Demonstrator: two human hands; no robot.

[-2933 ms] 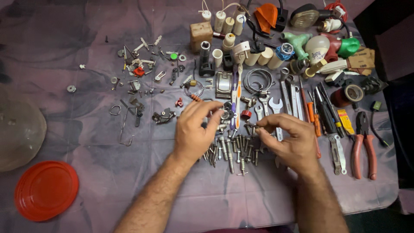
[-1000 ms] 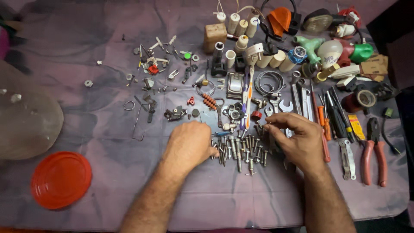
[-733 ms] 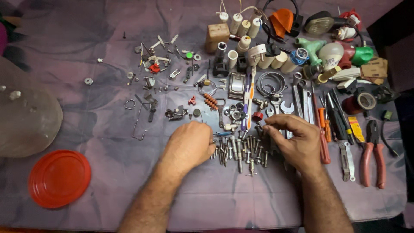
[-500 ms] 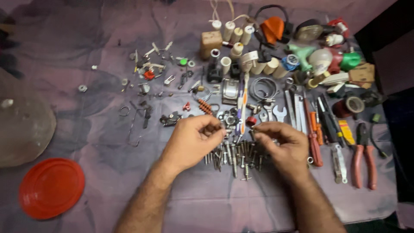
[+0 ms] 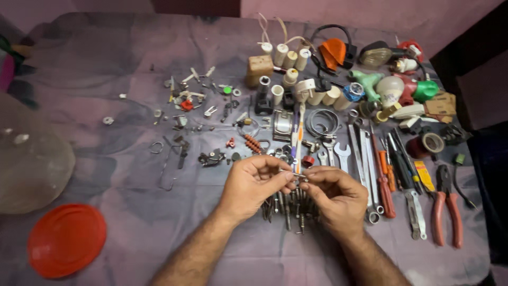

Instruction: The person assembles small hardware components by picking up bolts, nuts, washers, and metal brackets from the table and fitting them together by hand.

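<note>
A: Lighting's pretty dim and warm, with a pinkish-purple cast over the cloth point(image 5: 132, 233). The light seems to come from above, since the middle is brightest and the corners go dark.

B: Yep, far right edge is almost black. Soft shadows sit under the left hand point(image 5: 253, 186) and right hand point(image 5: 334, 197). The red lid point(image 5: 66, 239) shows a mild sheen but no harsh glare. Small bits up top look mushy, and the edges bend a little.

The small metal piece point(image 5: 298, 175) pinched between both grips is too small to identify; the hands hide much of the heap of steel bolts point(image 5: 288, 207).
</note>
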